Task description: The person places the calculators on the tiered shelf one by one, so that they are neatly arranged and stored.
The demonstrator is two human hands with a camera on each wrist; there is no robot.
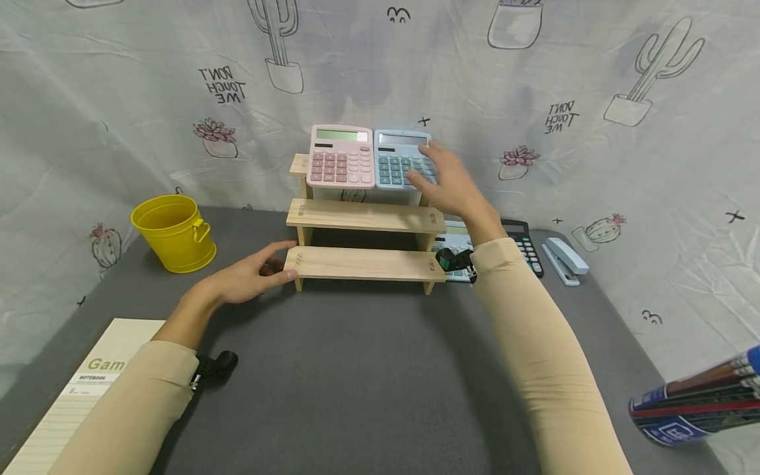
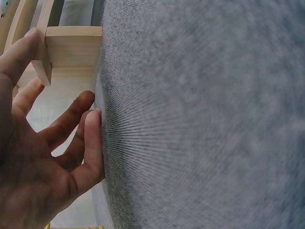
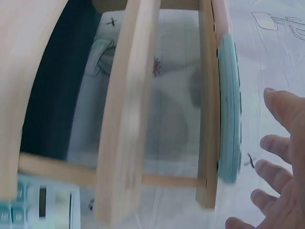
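Note:
A three-tier wooden rack (image 1: 365, 264) stands on the table. On its top tier a pink calculator (image 1: 341, 158) and a blue calculator (image 1: 404, 158) lean side by side, screens uppermost. My left hand (image 1: 246, 272) holds the left end of the lowest board between thumb (image 2: 26, 47) and index finger; the other fingers hang loosely bent beside it near the tabletop. My right hand (image 1: 454, 185) is at the blue calculator's right side, overlapping its keys in the head view. In the right wrist view its spread fingers (image 3: 276, 148) stand apart from the calculator's face.
Behind my right forearm lie another light-blue calculator (image 1: 456, 239) and a black calculator (image 1: 522, 241), with a pale blue stapler (image 1: 564, 260) farther right. At left stand a yellow bucket (image 1: 175, 237) and a notebook (image 1: 71, 396). A pencil holder (image 1: 671, 422) is at front right.

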